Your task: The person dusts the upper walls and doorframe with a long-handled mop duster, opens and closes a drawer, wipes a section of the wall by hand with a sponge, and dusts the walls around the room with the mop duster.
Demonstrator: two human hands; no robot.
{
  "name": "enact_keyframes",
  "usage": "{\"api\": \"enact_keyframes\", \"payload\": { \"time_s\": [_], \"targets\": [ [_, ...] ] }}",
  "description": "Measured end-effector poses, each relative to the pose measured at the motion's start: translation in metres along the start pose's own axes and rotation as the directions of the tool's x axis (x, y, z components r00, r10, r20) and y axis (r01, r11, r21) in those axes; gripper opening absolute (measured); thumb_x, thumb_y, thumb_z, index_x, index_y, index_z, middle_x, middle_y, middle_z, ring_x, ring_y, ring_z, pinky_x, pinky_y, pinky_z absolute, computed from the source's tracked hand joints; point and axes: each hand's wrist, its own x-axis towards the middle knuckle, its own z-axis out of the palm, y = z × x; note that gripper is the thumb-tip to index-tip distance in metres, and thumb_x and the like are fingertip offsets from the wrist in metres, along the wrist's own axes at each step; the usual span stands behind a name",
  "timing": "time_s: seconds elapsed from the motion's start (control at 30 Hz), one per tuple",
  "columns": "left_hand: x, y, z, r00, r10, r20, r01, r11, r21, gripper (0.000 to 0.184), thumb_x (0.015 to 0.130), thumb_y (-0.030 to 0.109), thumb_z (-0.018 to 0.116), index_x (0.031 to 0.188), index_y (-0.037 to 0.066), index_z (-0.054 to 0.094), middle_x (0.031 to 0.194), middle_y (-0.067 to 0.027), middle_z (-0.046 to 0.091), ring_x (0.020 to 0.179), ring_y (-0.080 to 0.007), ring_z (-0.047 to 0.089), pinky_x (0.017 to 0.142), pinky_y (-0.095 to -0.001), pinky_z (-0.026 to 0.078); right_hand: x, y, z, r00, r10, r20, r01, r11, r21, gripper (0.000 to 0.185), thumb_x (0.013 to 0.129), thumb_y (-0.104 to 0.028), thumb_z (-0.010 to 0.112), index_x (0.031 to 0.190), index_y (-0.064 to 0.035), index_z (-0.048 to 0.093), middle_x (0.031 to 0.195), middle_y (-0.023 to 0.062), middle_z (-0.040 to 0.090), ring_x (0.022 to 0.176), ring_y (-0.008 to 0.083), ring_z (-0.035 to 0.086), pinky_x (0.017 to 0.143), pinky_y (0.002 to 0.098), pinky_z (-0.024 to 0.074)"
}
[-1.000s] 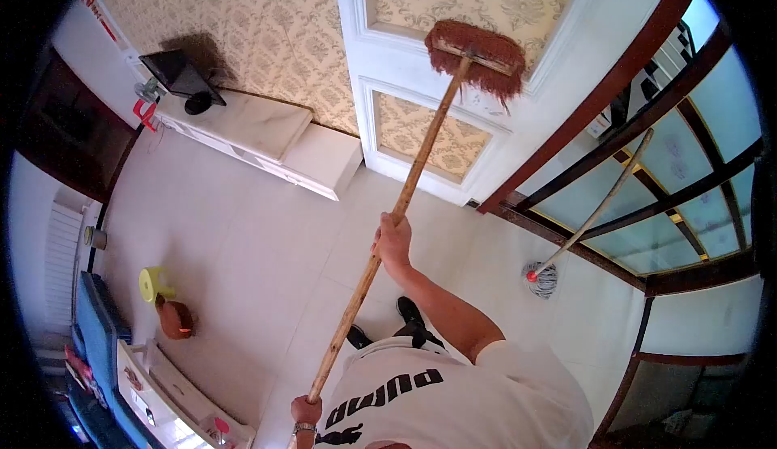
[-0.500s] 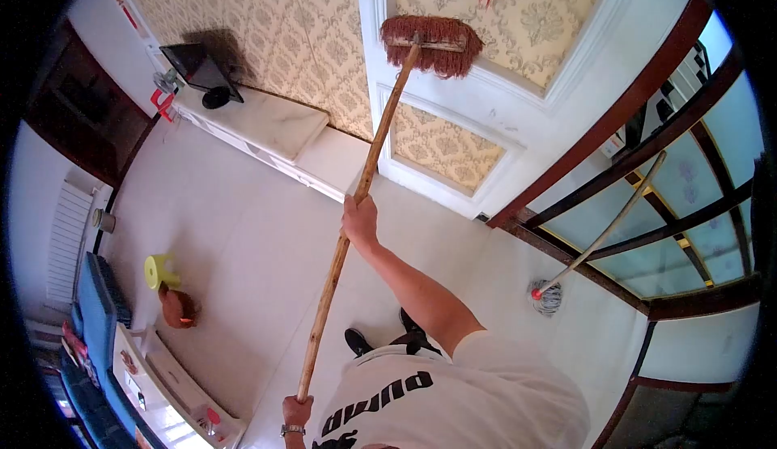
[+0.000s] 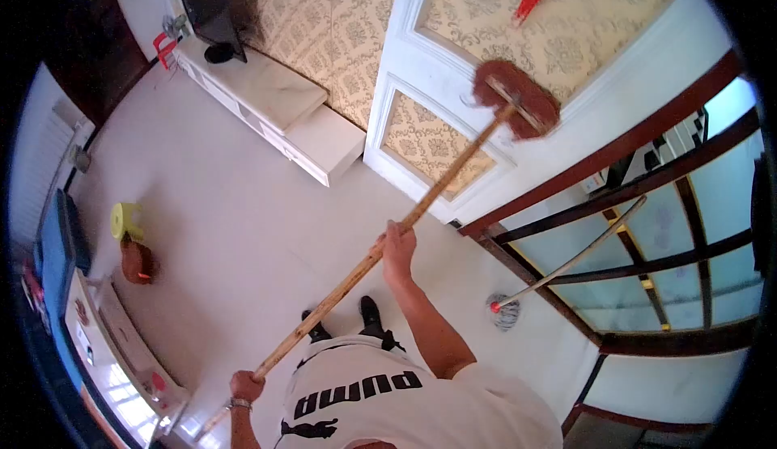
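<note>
White-framed wallpapered panels (image 3: 437, 75) formed the backdrop as a brown-headed mop (image 3: 518, 97) slanted before them, the right hand's (image 3: 396, 252) fingers clamped around its wooden handle (image 3: 336, 294) nearer the panels, the watch-wearing left hand's (image 3: 247, 386) wrapped farther away.

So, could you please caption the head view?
The left hand and right hand hold a wooden handle with a reddish-brown mop head raised.
</note>
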Motion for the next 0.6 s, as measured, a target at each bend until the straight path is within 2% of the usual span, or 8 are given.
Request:
{"api": "enact_keyframes", "payload": {
  "time_s": [0.1,0.17,0.23,0.37,0.43,0.47,0.53,0.6],
  "targets": [
    [0.013,-0.007,0.004,0.988,0.136,-0.075,-0.135,0.991,0.022,0.032,0.067,0.035,0.062,0.057,0.004,0.061,0.059,-0.0182,0.059,0.059,-0.0373,0.059,0.057,-0.0448,0.049,-0.007,-0.016,0.001,1.0,0.026,-0.001,-0.026,1.0,-0.005,0.016,0.087,-0.016,0.05,0.086,-0.0029,0.041,0.06,0.0062,0.047,0.046,0.0157,0.05,0.04,0.0308,0.048],
    [0.012,0.0,-0.005,0.994,0.077,-0.074,-0.079,0.997,-0.018,0.03,0.068,0.033,0.062,0.057,0.005,0.062,0.059,-0.0178,0.059,0.061,-0.0371,0.059,0.06,-0.0455,0.049,-0.004,-0.011,0.008,1.0,0.003,0.0,-0.003,1.0,-0.028,0.016,0.087,-0.016,0.049,0.085,-0.0029,0.04,0.06,0.0063,0.046,0.046,0.0158,0.049,0.04,0.0323,0.048],
    [0.014,-0.004,-0.004,0.995,0.035,-0.097,-0.039,0.999,-0.032,0.024,0.067,0.032,0.065,0.063,0.008,0.066,0.065,-0.0154,0.062,0.064,-0.0354,0.061,0.062,-0.044,0.051,-0.002,-0.009,0.018,0.999,0.01,-0.048,-0.008,0.999,0.035,0.016,0.087,-0.016,0.049,0.083,-0.0031,0.04,0.059,0.0062,0.046,0.044,0.0155,0.047,0.04,0.0319,0.0475],
    [0.011,-0.015,0.002,0.981,0.075,-0.179,-0.072,0.997,0.02,0.024,0.067,0.031,0.066,0.063,0.007,0.065,0.063,-0.0155,0.062,0.063,-0.0352,0.061,0.06,-0.0439,0.051,0.02,0.01,0.047,0.999,-0.029,-0.041,0.026,0.997,-0.073,0.015,0.087,-0.015,0.049,0.081,-0.0038,0.04,0.058,0.0055,0.045,0.042,0.015,0.045,0.039,0.0312,0.0465],
    [0.004,-0.002,-0.012,0.993,-0.029,-0.113,0.015,0.992,-0.122,0.025,0.067,0.031,0.066,0.065,0.006,0.065,0.064,-0.0167,0.061,0.063,-0.0351,0.061,0.06,-0.0441,0.051,0.033,0.016,0.069,0.996,-0.084,0.03,0.086,0.994,-0.066,0.015,0.087,-0.013,0.049,0.078,-0.0039,0.041,0.056,0.0044,0.044,0.04,0.015,0.045,0.036,0.0309,0.0454],
    [0.001,0.005,-0.016,0.993,-0.028,-0.113,0.015,0.993,-0.113,0.025,0.067,0.031,0.066,0.065,0.006,0.065,0.064,-0.0167,0.061,0.063,-0.0351,0.061,0.06,-0.0441,0.051,0.037,0.014,0.081,0.996,-0.073,0.046,0.078,0.991,-0.11,0.015,0.086,-0.013,0.05,0.079,-0.0034,0.041,0.057,0.0043,0.044,0.042,0.0151,0.047,0.038,0.0295,0.0435],
    [-0.001,0.018,-0.021,0.978,-0.037,-0.205,-0.007,0.978,-0.21,0.027,0.069,0.026,0.062,0.06,0.0,0.062,0.055,-0.0214,0.056,0.051,-0.0365,0.058,0.051,-0.0437,0.048,0.046,0.009,0.104,0.992,-0.1,0.082,0.11,0.985,-0.136,0.015,0.085,-0.012,0.053,0.08,-0.0022,0.043,0.058,0.0045,0.046,0.045,0.0152,0.049,0.039,0.0287,0.0419],
    [-0.005,0.029,-0.022,0.986,-0.081,-0.144,0.043,0.967,-0.249,0.026,0.068,0.026,0.064,0.063,0.001,0.064,0.058,-0.021,0.058,0.055,-0.0366,0.059,0.053,-0.0435,0.049,0.058,0.012,0.119,0.982,-0.145,0.12,0.162,0.975,-0.154,0.015,0.085,-0.012,0.054,0.081,-0.0011,0.044,0.058,0.0053,0.048,0.046,0.0151,0.05,0.04,0.0295,0.0424]
  ]
}}
